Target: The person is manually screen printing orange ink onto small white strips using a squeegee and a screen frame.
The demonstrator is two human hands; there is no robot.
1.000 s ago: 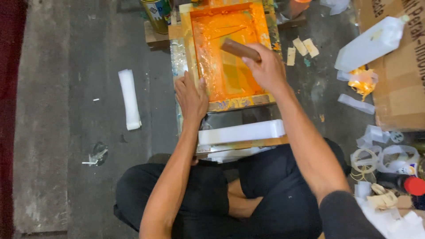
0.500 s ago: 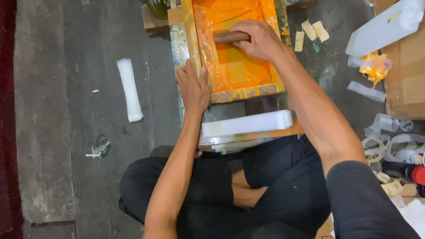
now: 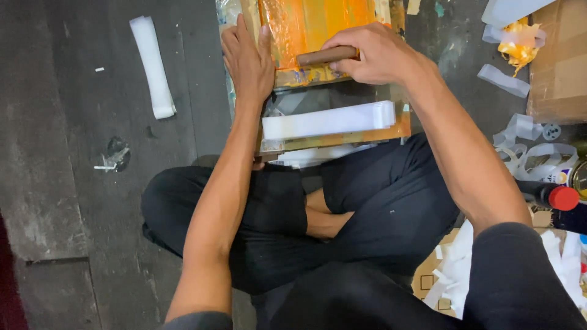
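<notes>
An orange-inked printing screen in a wooden frame lies on the floor in front of my crossed legs. My right hand grips a brown wooden squeegee handle at the near edge of the screen. My left hand lies flat on the frame's left side, fingers spread. Just below the frame, a stack of white strips rests on a board.
A white folded strip lies on the dark floor to the left. Cardboard box, loose white tape pieces, yellow crumpled wrap and a red-capped bottle crowd the right side.
My right hand has pulled the squeegee down the screen to its near edge. The view has tilted down, so the screen now sits at the top of the picture.
</notes>
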